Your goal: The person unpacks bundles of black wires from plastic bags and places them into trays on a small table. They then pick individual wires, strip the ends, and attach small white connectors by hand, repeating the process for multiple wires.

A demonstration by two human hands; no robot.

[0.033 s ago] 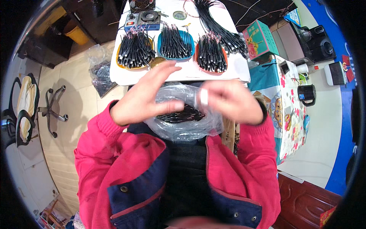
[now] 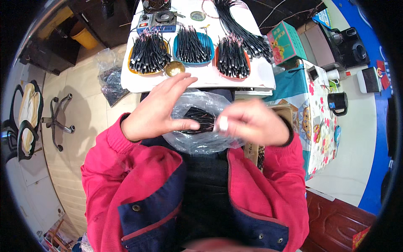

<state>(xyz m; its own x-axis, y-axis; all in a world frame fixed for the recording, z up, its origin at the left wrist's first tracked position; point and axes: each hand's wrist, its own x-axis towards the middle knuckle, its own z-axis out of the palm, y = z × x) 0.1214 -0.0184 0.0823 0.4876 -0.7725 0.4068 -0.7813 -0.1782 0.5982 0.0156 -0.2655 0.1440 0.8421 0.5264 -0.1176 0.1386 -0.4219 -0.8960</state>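
A clear plastic bag (image 2: 197,145) lies opened out over my lap, holding a heap of short black cables (image 2: 199,117). My left hand (image 2: 161,110) is open over the bag's left side, thumb apart from the stretched fingers, with nothing in it. At the bag's right side my right hand (image 2: 252,122) is partly blurred, its fingers bent in toward the thumb. A white wrap (image 2: 223,123) shows on one of its digits. Whatever those fingertips hold, if anything, cannot be made out.
On the white table (image 2: 197,80) ahead stand a yellow tray (image 2: 133,69), a blue tray (image 2: 212,46) and a red tray (image 2: 247,71) of black cables. A small brass bowl (image 2: 174,69), a blue device (image 2: 161,28) and long cables (image 2: 239,25) are there too. An open carton (image 2: 285,112) is at my right.
My right hand has shifted down and slightly left, closer to the cables. My left hand has dropped a little, uncovering more of the brass bowl. More of the cable heap shows.
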